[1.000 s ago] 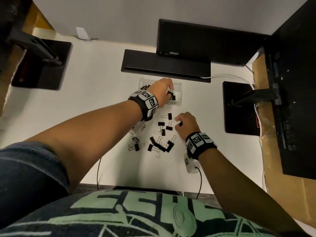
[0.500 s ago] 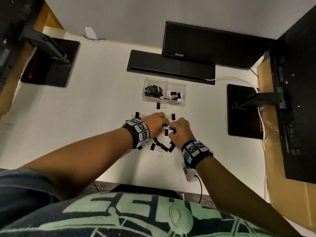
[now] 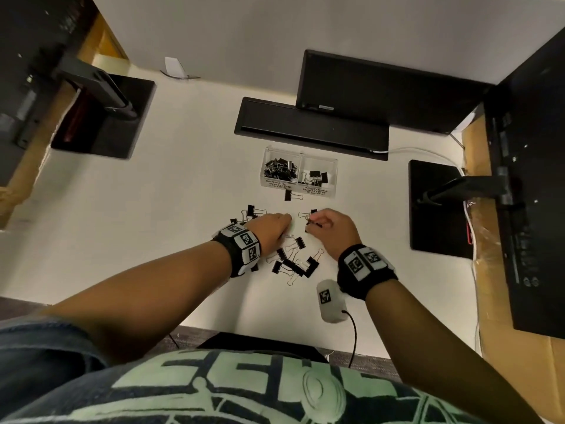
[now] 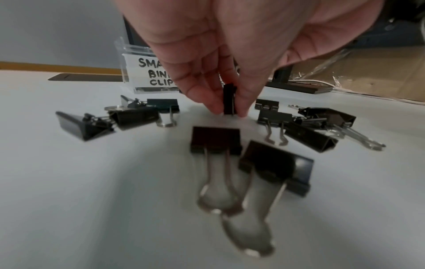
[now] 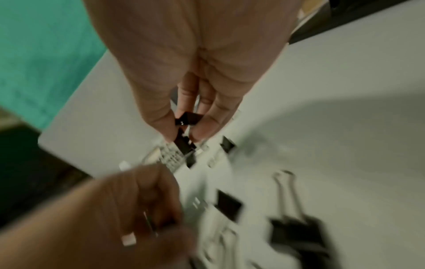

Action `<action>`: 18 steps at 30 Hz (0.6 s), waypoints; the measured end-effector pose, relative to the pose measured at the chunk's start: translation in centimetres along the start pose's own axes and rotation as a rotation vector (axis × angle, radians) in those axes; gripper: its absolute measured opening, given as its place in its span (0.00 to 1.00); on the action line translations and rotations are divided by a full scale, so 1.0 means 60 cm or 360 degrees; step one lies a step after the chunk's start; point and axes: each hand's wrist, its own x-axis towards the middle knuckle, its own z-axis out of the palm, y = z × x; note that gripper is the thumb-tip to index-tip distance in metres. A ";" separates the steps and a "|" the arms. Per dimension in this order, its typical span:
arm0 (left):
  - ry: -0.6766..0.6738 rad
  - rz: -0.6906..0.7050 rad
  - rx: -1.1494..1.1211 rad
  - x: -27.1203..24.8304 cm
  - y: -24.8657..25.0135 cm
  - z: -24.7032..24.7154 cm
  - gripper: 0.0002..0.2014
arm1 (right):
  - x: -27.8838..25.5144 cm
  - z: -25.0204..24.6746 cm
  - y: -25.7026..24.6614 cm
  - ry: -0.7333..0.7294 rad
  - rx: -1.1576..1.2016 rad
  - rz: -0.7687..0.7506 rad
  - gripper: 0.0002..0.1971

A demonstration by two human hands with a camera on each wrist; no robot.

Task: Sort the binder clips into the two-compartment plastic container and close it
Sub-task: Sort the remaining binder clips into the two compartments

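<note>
A cream desk [image 3: 153, 240] held two monitor stands, a black keyboard [image 3: 308, 127] and one clear two-compartment container [image 3: 300, 188], its lid open. Its left half, labelled small, held a heap of clips; the right half, labelled medium, held a few. Roughly a dozen loose binder clips [image 3: 293, 264] lay scattered between and beneath the hands, one just before the container. The left hand [image 3: 270, 229] pinched a small black clip [image 4: 229, 99] upright against the desk. The right hand [image 3: 333, 229], near it, gripped another black clip [image 5: 187, 119] between thumb and fingers, raised above the desk. Nothing stood between hands and container.
</note>
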 end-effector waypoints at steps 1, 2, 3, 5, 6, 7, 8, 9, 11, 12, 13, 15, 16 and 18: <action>0.0004 -0.0039 -0.0033 -0.003 -0.001 0.001 0.07 | 0.005 -0.008 -0.016 0.0002 0.0093 0.0011 0.07; 0.0003 -0.0073 -0.0072 -0.006 -0.002 0.002 0.08 | 0.011 -0.017 -0.034 0.0015 0.0129 0.0004 0.07; -0.0003 -0.0098 -0.0112 -0.008 -0.003 0.003 0.09 | 0.022 -0.025 -0.049 0.0046 0.0121 -0.0018 0.07; -0.0030 -0.0126 -0.0170 -0.010 -0.005 0.004 0.11 | 0.049 -0.039 -0.074 0.0140 0.0012 -0.0091 0.08; -0.0036 -0.0131 -0.0180 -0.011 -0.006 0.005 0.11 | 0.064 -0.044 -0.084 0.0185 -0.0070 -0.0125 0.09; -0.0032 -0.0134 -0.0187 -0.012 -0.007 0.007 0.11 | 0.079 -0.045 -0.090 0.0223 -0.0158 -0.0146 0.09; -0.0008 -0.0133 -0.0205 -0.011 -0.008 0.010 0.10 | 0.091 -0.046 -0.096 0.0249 -0.0241 -0.0165 0.10; 0.0026 -0.0135 -0.0232 -0.010 -0.010 0.011 0.09 | 0.102 -0.046 -0.100 0.0260 -0.0325 -0.0182 0.10; 0.0117 -0.0155 -0.0284 -0.006 -0.011 0.008 0.07 | 0.116 -0.045 -0.106 0.0258 -0.0462 -0.0215 0.11; 0.0166 -0.0160 -0.0287 -0.002 -0.010 0.004 0.07 | 0.119 -0.046 -0.106 0.0249 -0.0508 -0.0230 0.13; 0.0207 -0.0155 -0.0267 0.003 -0.010 -0.003 0.07 | 0.120 -0.046 -0.104 0.0247 -0.0540 -0.0247 0.14; 0.0226 -0.0121 -0.0133 0.014 -0.009 -0.018 0.09 | 0.114 -0.045 -0.100 0.0265 -0.0594 -0.0301 0.13; 0.0218 -0.0094 -0.0030 0.021 -0.009 -0.024 0.10 | 0.108 -0.042 -0.097 0.0271 -0.0627 -0.0343 0.12; 0.0203 -0.0028 0.0136 0.034 -0.008 -0.031 0.14 | 0.093 -0.032 -0.084 0.0212 -0.0677 -0.0394 0.08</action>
